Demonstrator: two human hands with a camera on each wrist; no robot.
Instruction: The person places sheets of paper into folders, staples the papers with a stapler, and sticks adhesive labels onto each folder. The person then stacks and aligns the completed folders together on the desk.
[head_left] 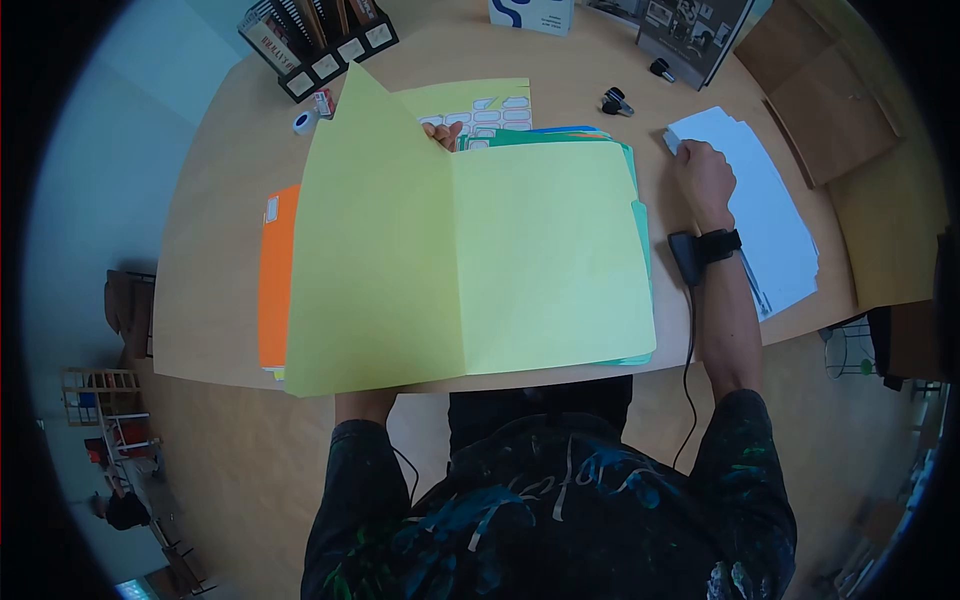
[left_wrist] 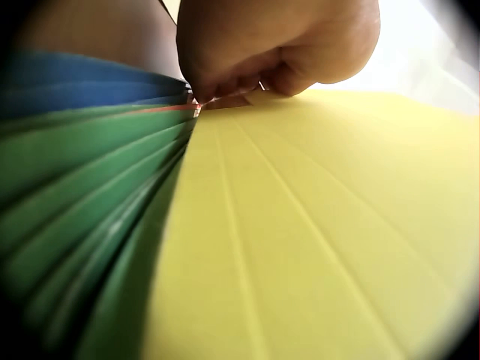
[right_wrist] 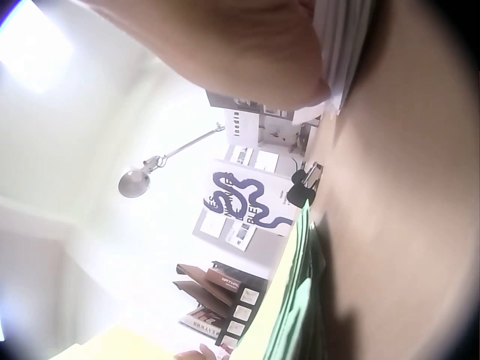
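A yellow folder lies spread over green and blue folders, its left flap raised. Behind that flap is my left hand, mostly hidden, its fingertips showing at the folder's top edge. In the left wrist view the curled fingers of the left hand pinch the yellow folder beside the green folders. My right hand rests with bent fingers on the stack of white paper; in the right wrist view the hand touches the paper edges.
An orange folder sticks out at the left. Beyond are a sheet of labels, a tape roll, a black file holder, black clips and a dark book. A brown paper folder stands at the right.
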